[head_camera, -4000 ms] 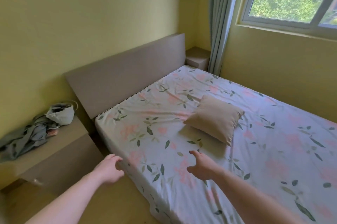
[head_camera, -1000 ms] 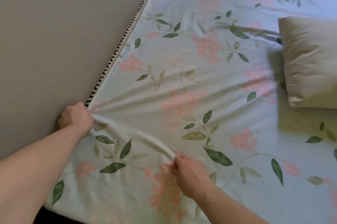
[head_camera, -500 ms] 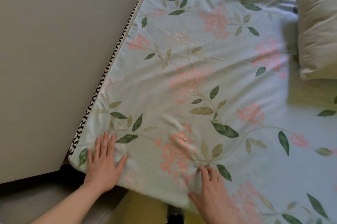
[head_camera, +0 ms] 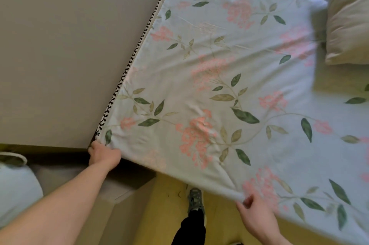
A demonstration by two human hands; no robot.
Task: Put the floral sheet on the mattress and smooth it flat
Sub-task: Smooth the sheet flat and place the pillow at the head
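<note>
Cotton printed with pink blossoms and green leaves already covers the mattress: the floral sheet (head_camera: 229,85) lies spread over the whole top in view, reaching the headboard (head_camera: 69,45) at ten o'clock. Your left hand (head_camera: 103,156) grips the sheet's corner at eight o'clock, fingers curled around the fabric where it meets the zigzag-trimmed mattress edge (head_camera: 127,65). Your right hand (head_camera: 257,216), at five o'clock, pinches the hanging side hem, and small creases fan out from that pinch. A beige pillow (head_camera: 347,15) rests on the sheet at two o'clock. By my judgement you are nearly done: the laying is finished, and what remains is pulling this corner taut and pressing out the soft wrinkles near the middle blossoms. The far side is out of view.
</note>
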